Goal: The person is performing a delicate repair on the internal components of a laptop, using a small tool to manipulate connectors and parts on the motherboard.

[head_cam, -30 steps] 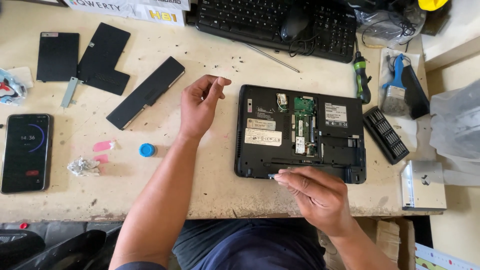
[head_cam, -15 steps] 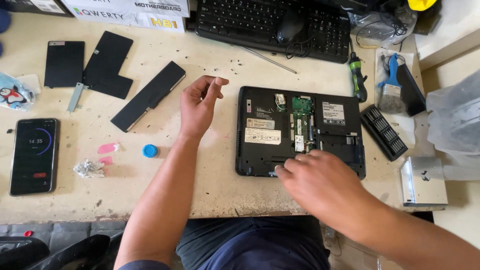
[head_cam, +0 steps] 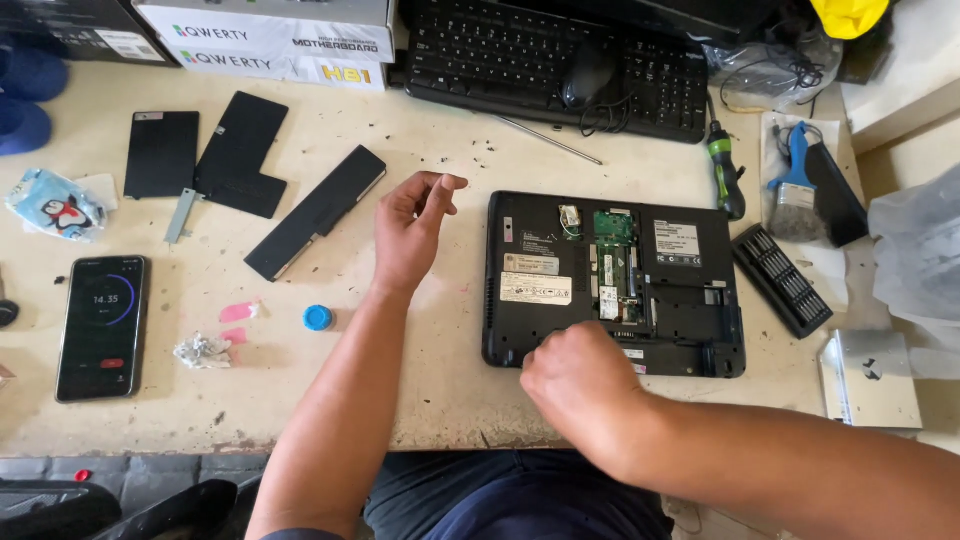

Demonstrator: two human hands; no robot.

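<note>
A black laptop [head_cam: 680, 280] lies upside down on the worn table, its bottom covers off and a green circuit board [head_cam: 614, 228] exposed. My right hand [head_cam: 575, 375] rests on the laptop's near left corner with its fingers curled tight; what lies under them is hidden. My left hand [head_cam: 410, 235] hovers above the table just left of the laptop, fingers loosely bent and nothing visible in it. A long black battery [head_cam: 315, 212] lies to its left.
Two black cover panels [head_cam: 240, 155] [head_cam: 160, 152], a phone [head_cam: 102, 325], a blue cap [head_cam: 318, 317] and crumpled foil [head_cam: 200, 350] lie at the left. A keyboard [head_cam: 520, 60] and mouse [head_cam: 590, 75] sit behind; a green screwdriver [head_cam: 725, 170], brush [head_cam: 797, 190] and bit set [head_cam: 780, 280] lie right.
My right hand moved left along the laptop's near edge and closed; the thin metal piece at its fingertips is out of sight. My left hand stayed raised.
</note>
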